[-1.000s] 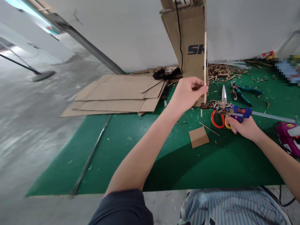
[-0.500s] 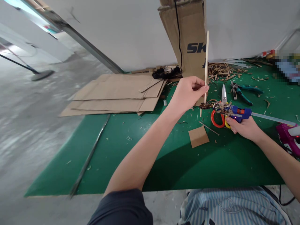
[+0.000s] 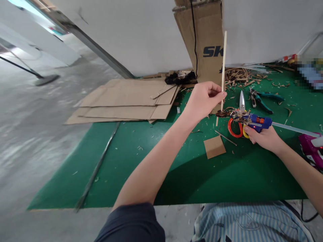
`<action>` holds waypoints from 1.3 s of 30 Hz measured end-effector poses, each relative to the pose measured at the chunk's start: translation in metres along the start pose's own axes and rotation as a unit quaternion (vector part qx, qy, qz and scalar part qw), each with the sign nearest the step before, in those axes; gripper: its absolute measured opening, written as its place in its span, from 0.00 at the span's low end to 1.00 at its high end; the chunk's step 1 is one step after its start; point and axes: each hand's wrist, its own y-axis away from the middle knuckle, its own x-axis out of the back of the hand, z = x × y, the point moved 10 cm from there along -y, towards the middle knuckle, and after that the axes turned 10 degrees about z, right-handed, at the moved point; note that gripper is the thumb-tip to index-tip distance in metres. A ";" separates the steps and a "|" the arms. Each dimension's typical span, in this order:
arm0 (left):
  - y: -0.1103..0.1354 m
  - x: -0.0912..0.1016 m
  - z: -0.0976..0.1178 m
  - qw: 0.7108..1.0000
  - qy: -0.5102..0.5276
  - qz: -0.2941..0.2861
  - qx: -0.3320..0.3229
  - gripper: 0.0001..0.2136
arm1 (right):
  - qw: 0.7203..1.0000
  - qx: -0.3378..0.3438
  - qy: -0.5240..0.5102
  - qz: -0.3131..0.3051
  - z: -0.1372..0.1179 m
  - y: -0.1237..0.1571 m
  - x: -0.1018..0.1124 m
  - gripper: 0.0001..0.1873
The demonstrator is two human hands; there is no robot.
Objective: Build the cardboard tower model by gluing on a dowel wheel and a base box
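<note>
the left hand pinches a thin wooden stick between thumb and fingertips, with no slack, holding it nearly upright just left of the blue hot glue gun; its lower end meets a dark brown clump in view, though contact is unclear. the right hand is wrapped firmly round the glue gun's handle. pale shavings cling about the gun's front, and a translucent glue stick juts from its rear. scissors with red and yellow handles lie partly behind the gun, teal-handled pliers beyond it. a cardboard square lies nearer the body and left of the gun, on the green tabletop; stacked cardboard sheets lie well left of it.
</note>
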 end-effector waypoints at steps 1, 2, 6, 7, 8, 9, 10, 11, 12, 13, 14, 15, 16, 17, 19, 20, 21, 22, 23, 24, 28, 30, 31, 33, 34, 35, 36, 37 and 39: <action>0.000 0.000 0.000 1.000 -0.005 0.000 0.000 0.03 | 1.000 0.000 0.001 -0.001 -0.001 0.000 0.000 0.23; 0.000 0.001 0.001 1.000 -0.009 0.001 0.000 0.03 | 1.000 0.001 0.001 -0.001 -0.001 0.000 0.000 0.23; 0.001 0.001 0.002 1.000 -0.017 0.003 0.000 0.03 | 1.000 0.008 -0.002 -0.003 -0.002 0.000 0.000 0.23; 0.001 0.001 0.002 1.000 -0.017 0.002 0.000 0.03 | 1.000 0.009 -0.005 -0.005 -0.001 0.000 0.000 0.23; 0.001 0.000 0.002 1.000 -0.016 0.001 0.001 0.03 | 1.000 0.010 -0.009 -0.005 -0.001 0.000 0.000 0.23; 0.002 0.000 0.002 1.000 -0.014 0.000 0.001 0.03 | 1.000 0.011 -0.015 -0.005 0.000 0.000 -0.001 0.22; 0.002 0.000 0.002 1.000 -0.012 -0.001 0.000 0.03 | 1.000 0.013 -0.023 -0.004 0.000 0.000 -0.001 0.21; 0.002 -0.001 0.002 1.000 -0.012 -0.001 -0.002 0.03 | 0.999 0.017 -0.029 -0.003 -0.001 0.000 -0.001 0.21; 0.002 -0.001 0.002 1.000 -0.012 -0.001 -0.004 0.03 | 0.999 0.021 -0.034 -0.001 -0.002 0.000 -0.001 0.20; 0.002 -0.001 0.002 1.000 -0.014 -0.002 -0.006 0.03 | 0.999 0.027 -0.037 0.002 -0.004 0.000 -0.001 0.20; 0.002 -0.001 0.002 1.000 -0.016 -0.002 -0.007 0.03 | 0.999 0.031 -0.035 0.004 -0.005 0.000 0.000 0.20; 0.002 -0.001 0.002 1.000 -0.017 -0.001 -0.007 0.03 | 0.999 0.033 -0.030 0.004 -0.007 0.000 0.000 0.21; 0.002 -0.001 0.002 1.000 -0.017 0.000 -0.007 0.03 | 0.999 0.034 -0.023 0.003 -0.008 0.000 0.000 0.21; 0.001 -0.001 0.001 1.000 -0.015 0.002 -0.006 0.03 | 0.999 0.033 -0.018 0.002 -0.009 0.000 0.000 0.21; 0.001 0.000 0.001 1.000 -0.010 0.007 -0.007 0.04 | 0.999 0.036 -0.012 -0.002 -0.011 0.001 0.000 0.20; 0.001 0.000 0.001 1.000 -0.008 0.008 -0.009 0.04 | 0.999 0.038 -0.012 -0.002 -0.012 0.001 0.000 0.20; 0.001 0.000 0.002 1.000 -0.007 0.007 -0.011 0.04 | 0.999 0.040 -0.013 0.000 -0.012 0.000 0.001 0.20; 0.001 0.000 0.002 1.000 -0.006 0.007 -0.013 0.04 | 0.999 0.039 -0.014 0.002 -0.012 0.000 0.001 0.20; 0.002 0.000 0.003 1.000 -0.005 0.006 -0.015 0.04 | 0.999 0.034 -0.015 0.005 -0.011 0.000 0.001 0.20; 0.002 0.001 0.004 1.000 -0.005 0.005 -0.016 0.04 | 1.000 0.026 -0.014 0.010 -0.009 0.000 0.002 0.20; 0.003 0.001 0.006 1.000 -0.010 0.005 -0.019 0.05 | 1.000 0.002 -0.015 0.019 -0.004 -0.001 0.003 0.20; 0.003 0.001 0.006 1.000 -0.015 0.005 -0.020 0.05 | 1.000 0.006 -0.013 0.018 -0.005 -0.001 0.003 0.19; 0.003 0.000 0.005 1.000 -0.017 0.004 -0.020 0.05 | 1.000 0.009 -0.011 0.017 -0.006 0.000 0.003 0.19; 0.002 0.000 0.004 1.000 -0.015 0.005 -0.020 0.06 | 1.000 0.018 -0.006 0.014 -0.008 0.000 0.002 0.19; 0.002 -0.001 0.004 1.000 -0.013 0.005 -0.020 0.06 | 1.000 0.023 -0.006 0.013 -0.009 0.000 0.002 0.19; 0.002 -0.001 0.004 1.000 -0.011 0.006 -0.021 0.07 | 0.999 0.029 -0.007 0.011 -0.010 0.000 0.002 0.20; 0.002 -0.001 0.004 1.000 -0.010 0.006 -0.022 0.07 | 0.999 0.034 -0.006 0.009 -0.011 0.000 0.002 0.20; 0.002 -0.001 0.004 1.000 -0.009 0.008 -0.023 0.07 | 0.999 0.037 -0.005 0.009 -0.011 0.000 0.002 0.20; 0.003 -0.001 0.005 1.000 -0.010 0.008 -0.023 0.08 | 0.999 0.041 -0.001 0.011 -0.013 0.000 0.002 0.20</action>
